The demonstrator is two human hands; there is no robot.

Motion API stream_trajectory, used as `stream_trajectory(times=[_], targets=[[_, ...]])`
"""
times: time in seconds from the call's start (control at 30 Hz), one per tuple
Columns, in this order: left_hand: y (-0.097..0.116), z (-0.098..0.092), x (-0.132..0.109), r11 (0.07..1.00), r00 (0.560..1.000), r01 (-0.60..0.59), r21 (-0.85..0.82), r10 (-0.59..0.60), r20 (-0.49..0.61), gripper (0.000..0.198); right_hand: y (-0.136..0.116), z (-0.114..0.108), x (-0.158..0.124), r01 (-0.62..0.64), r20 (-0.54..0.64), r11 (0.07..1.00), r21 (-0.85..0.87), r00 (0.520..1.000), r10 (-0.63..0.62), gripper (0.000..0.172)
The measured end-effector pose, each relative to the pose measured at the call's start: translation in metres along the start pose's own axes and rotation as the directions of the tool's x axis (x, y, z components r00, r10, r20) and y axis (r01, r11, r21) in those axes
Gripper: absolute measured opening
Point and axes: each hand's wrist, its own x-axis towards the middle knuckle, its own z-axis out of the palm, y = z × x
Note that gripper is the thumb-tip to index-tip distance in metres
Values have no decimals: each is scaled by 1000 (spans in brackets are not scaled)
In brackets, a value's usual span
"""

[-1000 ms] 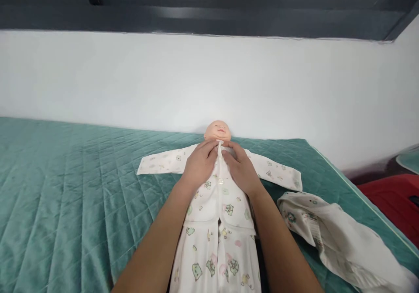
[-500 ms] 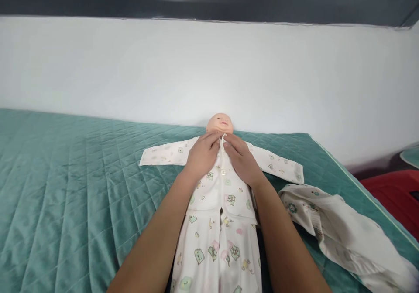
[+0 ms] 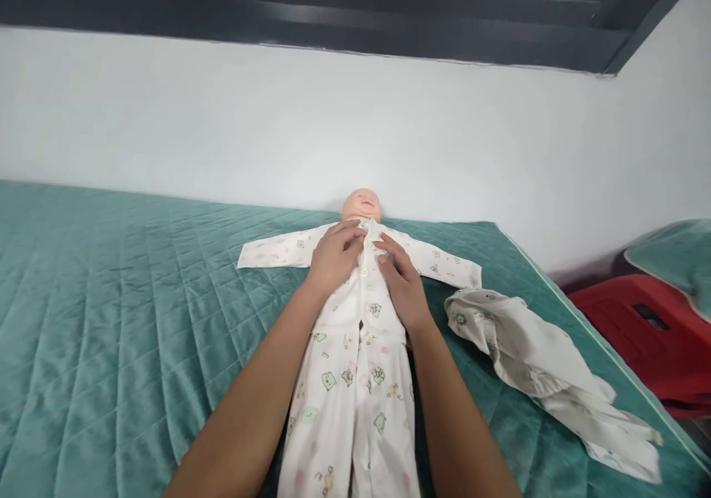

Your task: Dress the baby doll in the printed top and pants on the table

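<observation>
Green quilting (image 3: 111,320) lies leftmost, then the left hand (image 3: 334,255), fingers bent at the collar (pinching or not, I cannot tell). The doll (image 3: 362,205) lies central in a printed white top (image 3: 371,290); the right hand (image 3: 404,283), thumb and fingers parted, is over its chest, left of a crumpled garment (image 3: 544,353).

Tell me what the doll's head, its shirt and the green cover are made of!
The doll's head looks like smooth plastic or vinyl: its features seem moulded in. The shirt seems to be matte, printed, cotton-like cloth: it shows no shine. The green cover looks like quilted, velvety fabric: stitched lines cross it and its folds catch light. Exact fibres, I can't tell.
</observation>
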Motion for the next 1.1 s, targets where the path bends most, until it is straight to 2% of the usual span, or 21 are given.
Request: stream_trajectory(times=[0.2,0.47,0.67,0.87,0.97,1.1], targets=[[6,-6,1,970,996,89,-224,-86,21,18,-3,-1,1,-7,52,999,-50,999,9,30],[3,-8,3,953,989,134,-271,-112,95,10,-9,-2,0,-27,68,994,-102,997,34,31],[5,-7,2,986,997,52,-158,-42,67,4,-12,-3,-2,8,105,989,-147,994,8,32],[8,0,0,998,998,-63,16,63,-20,12,-14,2,-4,-12,21,995,-96,1000,14,31],[7,3,-2,978,986,-141,151,152,-62,17,-13,4,-4,-28,5,996,-84,1000,28,30],[8,4,-5,914,946,-289,285,317,-58,18,-11,4,-2,-13,-3,998,-62,1000,12,27]])
